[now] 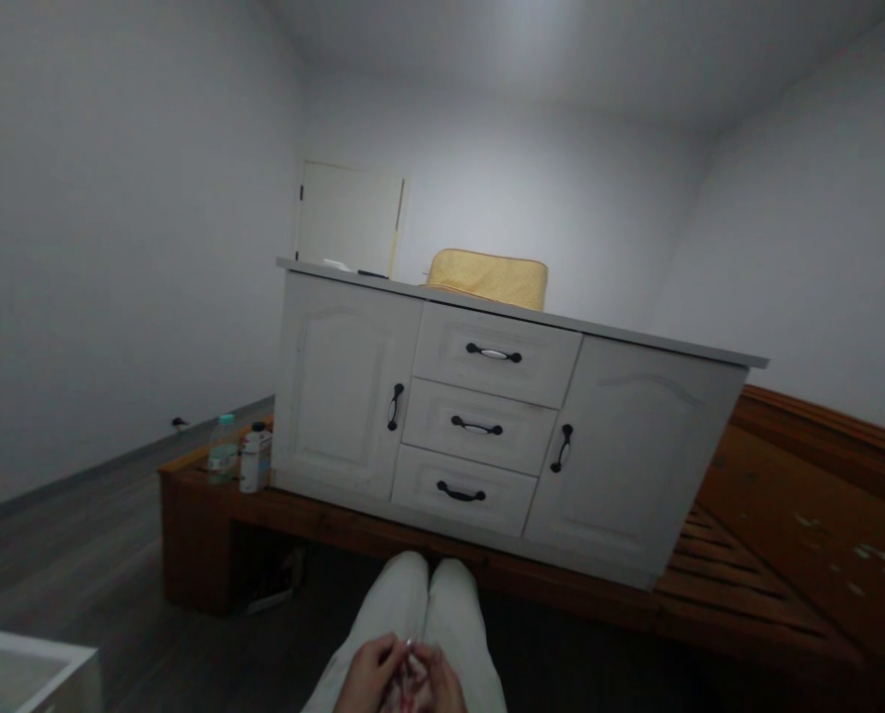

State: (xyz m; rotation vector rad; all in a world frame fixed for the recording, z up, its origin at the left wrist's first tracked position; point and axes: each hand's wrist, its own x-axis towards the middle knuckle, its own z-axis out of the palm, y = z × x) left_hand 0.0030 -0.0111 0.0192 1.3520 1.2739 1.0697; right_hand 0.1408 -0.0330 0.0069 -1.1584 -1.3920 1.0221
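My left hand (370, 676) and my right hand (445, 681) come together over my lap at the bottom of the head view. Between them is a small, crumpled pink-and-white thing (410, 685), soft-looking like cloth; its kind is not clear. The fingers of both hands are closed at its upper edge, with a small bright spot where the fingertips meet. Its lower part is cut off by the frame. Beneath the hands are my legs in pale trousers (453, 604), knees close to a wooden platform.
A white cabinet (479, 391) with drawers and doors stands tilted in view on the wooden platform (316, 510). A woven basket-like box (488, 277) rests on top. A clear bottle (223, 456) and a white bottle (254, 460) stand at left. A white-framed box (34, 649) occupies the lower left.
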